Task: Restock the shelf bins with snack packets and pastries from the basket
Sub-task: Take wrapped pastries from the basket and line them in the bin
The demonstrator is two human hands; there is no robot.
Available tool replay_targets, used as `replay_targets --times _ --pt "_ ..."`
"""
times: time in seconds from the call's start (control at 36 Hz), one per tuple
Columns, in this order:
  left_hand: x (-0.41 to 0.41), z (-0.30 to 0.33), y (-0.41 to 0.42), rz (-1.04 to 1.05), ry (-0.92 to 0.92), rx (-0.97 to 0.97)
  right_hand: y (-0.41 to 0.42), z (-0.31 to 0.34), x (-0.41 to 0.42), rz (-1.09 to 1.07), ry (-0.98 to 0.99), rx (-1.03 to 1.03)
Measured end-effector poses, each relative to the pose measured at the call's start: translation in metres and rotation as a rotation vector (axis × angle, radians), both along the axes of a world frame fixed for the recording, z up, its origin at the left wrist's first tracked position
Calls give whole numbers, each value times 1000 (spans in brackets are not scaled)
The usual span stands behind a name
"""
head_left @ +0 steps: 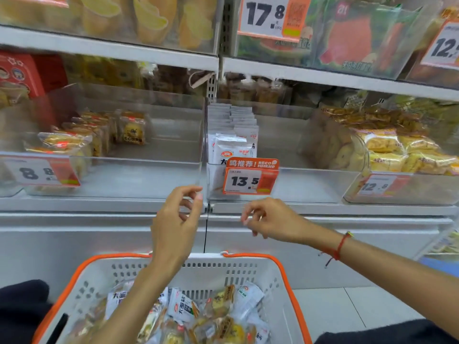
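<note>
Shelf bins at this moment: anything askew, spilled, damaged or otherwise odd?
Nothing spilled or damaged. The white packets stand in a neat row only along the left side of their clear bin, leaving the rest bare. The 13.5 price tag sits slightly tilted. Both hands hover, holding nothing.

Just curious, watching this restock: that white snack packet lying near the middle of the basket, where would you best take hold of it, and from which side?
Probably from above: the white snack packet lies tilted on the pile in the basket, its upper end free. Take a pinch grip there across the flat faces with the left hand, which hangs over the basket; both hands hold nothing.
</note>
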State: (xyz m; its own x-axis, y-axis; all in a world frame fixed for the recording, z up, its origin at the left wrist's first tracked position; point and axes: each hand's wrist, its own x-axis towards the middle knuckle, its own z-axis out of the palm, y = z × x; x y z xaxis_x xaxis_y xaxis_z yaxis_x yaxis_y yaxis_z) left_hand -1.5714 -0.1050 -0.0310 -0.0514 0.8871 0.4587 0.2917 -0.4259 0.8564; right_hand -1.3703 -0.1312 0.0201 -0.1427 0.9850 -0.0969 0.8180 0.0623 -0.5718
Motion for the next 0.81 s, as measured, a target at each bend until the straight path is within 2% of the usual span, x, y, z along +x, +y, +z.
replay_targets --times 0.11,0.19,0.33,0.42,0.53,0.61,0.67,0.75,0.81 --pt "-1 -55 -11 -116 232 -229 8 -54 -4 141 -210 -293" --pt "-6 -101 -11 -271 454 -398 14 -87 -10 204 -284 -467" --pt "-10 -156 -17 -504 711 -621 22 -134 -22 227 -378 -627" --pt "-1 -176 -28 -610 792 -668 15 -164 -24 186 -483 -710" --pt "16 -196 -39 -708 803 -626 -4 -199 -15 153 -634 -771" --pt "27 -207 -41 -696 867 -638 -6 -216 -12 95 -535 -808" --pt "31 -216 -39 -694 866 -670 -3 -222 -14 -1 -375 -819" --pt "28 -225 -34 -642 748 -729 -3 -228 -19 -110 -175 -728" --pt "21 -229 -30 -639 653 -799 -7 -237 -23 -187 -118 -707"
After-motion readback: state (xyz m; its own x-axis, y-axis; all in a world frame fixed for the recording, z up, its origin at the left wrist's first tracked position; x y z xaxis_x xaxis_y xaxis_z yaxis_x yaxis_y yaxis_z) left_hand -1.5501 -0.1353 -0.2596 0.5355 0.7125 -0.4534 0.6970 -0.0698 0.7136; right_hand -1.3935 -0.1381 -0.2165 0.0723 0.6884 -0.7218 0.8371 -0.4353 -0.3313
